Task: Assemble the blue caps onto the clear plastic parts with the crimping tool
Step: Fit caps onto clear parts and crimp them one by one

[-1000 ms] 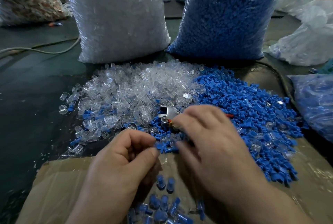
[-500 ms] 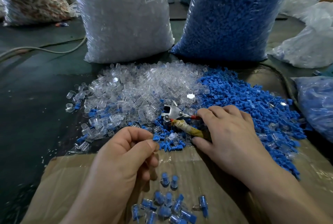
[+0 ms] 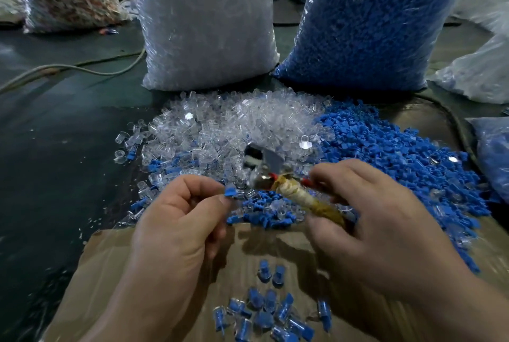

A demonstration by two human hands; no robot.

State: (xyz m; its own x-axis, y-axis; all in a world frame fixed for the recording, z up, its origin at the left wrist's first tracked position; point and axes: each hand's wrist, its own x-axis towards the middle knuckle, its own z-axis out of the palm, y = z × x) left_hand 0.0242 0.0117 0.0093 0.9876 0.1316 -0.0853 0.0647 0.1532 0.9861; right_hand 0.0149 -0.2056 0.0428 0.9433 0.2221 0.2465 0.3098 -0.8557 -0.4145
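Note:
My left hand (image 3: 181,220) pinches a blue cap (image 3: 230,192) on a clear plastic part between thumb and forefinger. My right hand (image 3: 380,220) grips the crimping tool (image 3: 278,176) by its taped, rag-wrapped handles; its metal jaws point left, just right of the pinched cap and a little above the piles. A pile of clear plastic parts (image 3: 234,126) lies ahead, with a pile of loose blue caps (image 3: 399,154) to its right. Several assembled pieces (image 3: 264,311) lie on the cardboard near me.
A brown cardboard sheet (image 3: 110,264) covers the near work surface. A big bag of clear parts (image 3: 203,19) and a big bag of blue caps (image 3: 380,19) stand behind the piles. More bags sit at far left and right. A cable (image 3: 82,67) runs across the dark floor.
My right hand has taken hold of the crimping tool and lifted it off the pile, jaws toward the left hand. My left hand has stayed put with the capped part.

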